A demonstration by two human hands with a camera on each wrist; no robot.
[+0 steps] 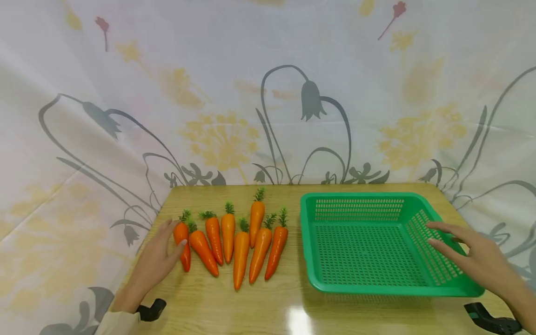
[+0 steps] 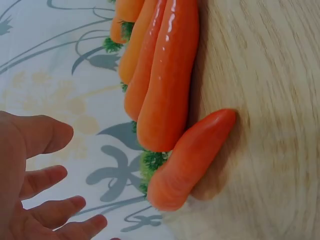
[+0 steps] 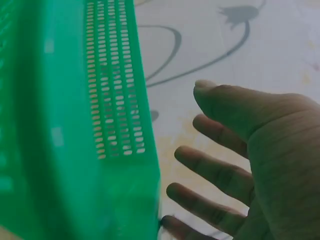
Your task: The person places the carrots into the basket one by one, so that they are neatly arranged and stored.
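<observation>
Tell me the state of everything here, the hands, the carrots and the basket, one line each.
Left hand: open, fingers straight, beside the leftmost carrot, which lies flat on the table.
Right hand: open, fingers spread over the basket's right rim.
Other carrots: six lying side by side, green tops pointing away.
Green basket: upright, empty.

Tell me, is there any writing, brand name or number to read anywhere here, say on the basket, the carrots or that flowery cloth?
None: no words, numbers or brand marks can be read in any view.
green basket: plain perforated plastic, no label showing.
carrots: plain orange, no stickers.
cloth backdrop: only printed flowers and stems.
wooden table: bare grain and a glare spot.
</observation>
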